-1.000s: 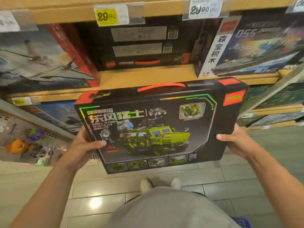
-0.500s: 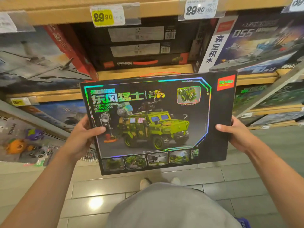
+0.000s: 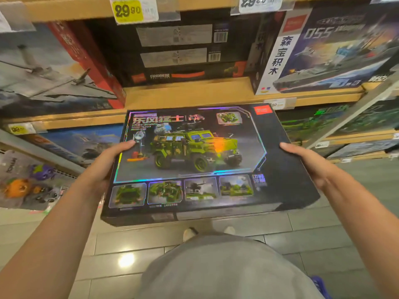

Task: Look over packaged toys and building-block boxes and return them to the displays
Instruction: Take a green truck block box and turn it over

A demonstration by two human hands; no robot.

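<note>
A flat black building-block box (image 3: 280, 180) with a green camouflaged truck printed on its front lies nearly level in front of my chest, picture side up. My left hand (image 3: 105, 167) grips its left edge, thumb on the printed face. My right hand (image 3: 311, 162) grips its right edge, thumb lying along the top. The fingers under the box are hidden. Straight ahead, a wooden shelf (image 3: 190, 93) holds a stack of matching black boxes (image 3: 185, 52) lying flat, with bare board in front of them.
A red-edged aircraft box (image 3: 54, 70) leans on the shelf's left and a warship box (image 3: 328, 52) stands at its right. Yellow and white price tags (image 3: 129, 10) hang from the shelf above. Lower shelves hold more boxes; bagged toys (image 3: 28, 182) hang at lower left. Tiled floor lies below.
The box has tipped from facing me upright to lying almost flat, its far edge moved toward the shelf. Both hands have kept their hold on its sides.
</note>
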